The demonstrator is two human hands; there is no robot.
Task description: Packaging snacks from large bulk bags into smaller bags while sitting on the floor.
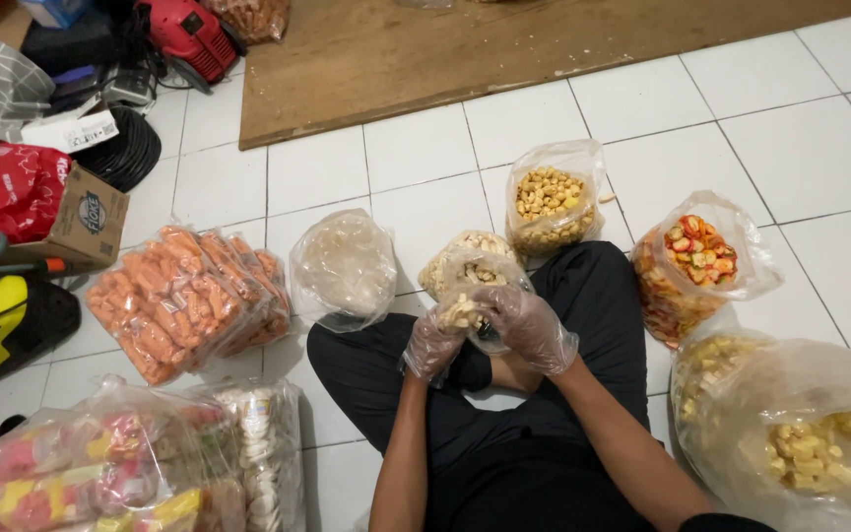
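I sit cross-legged on a white tiled floor. Both hands wear thin clear plastic gloves. My left hand and my right hand together grip a small clear plastic bag of pale snack pieces over my lap. Just behind it lies a larger open bag of the same pale snacks.
Around me stand bags of snacks: orange sticks, pale crackers, yellow nuts, red and orange pieces, yellow chunks, and multicoloured packs. A cardboard box, a red tool and a wooden board lie farther away.
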